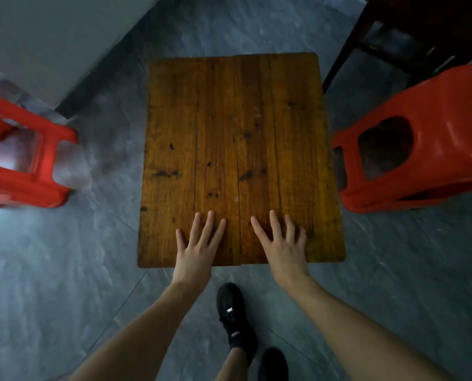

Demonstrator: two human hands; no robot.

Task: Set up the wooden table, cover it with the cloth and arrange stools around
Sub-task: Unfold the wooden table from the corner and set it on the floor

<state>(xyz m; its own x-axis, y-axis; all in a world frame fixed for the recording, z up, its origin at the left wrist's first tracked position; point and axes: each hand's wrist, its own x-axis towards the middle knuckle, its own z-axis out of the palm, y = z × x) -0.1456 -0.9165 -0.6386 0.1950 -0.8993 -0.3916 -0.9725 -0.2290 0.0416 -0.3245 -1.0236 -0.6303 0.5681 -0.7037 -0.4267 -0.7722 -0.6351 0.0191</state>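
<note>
Forearms: yours come in from the bottom edge, both reaching out over the near end of the table, with your black shoes (236,314) planted on the floor just short of it.
Left hand (195,251): palm down on the surface, fingers (208,225) spread, holding nothing.
Right hand (282,248): same deal, flat with fingers spread, thumb side toward the middle seam.
Why flat: looks like you're pressing down to check the table sits steady, not gripping to lift.
Table (240,133): wooden plank top, standing upright on the grey floor (64,270) right in front of you, surface bare.
Cloth: nowhere I can spot, so covering isn't done yet.
Left stool (28,155): red plastic, tipped on its side, near the table's left edge but apart from it.
Right stool (421,138): red, also on its side, just beside the right edge.
Stage: table's up, stools need righting and placing, I'd guess cloth comes next.
</note>
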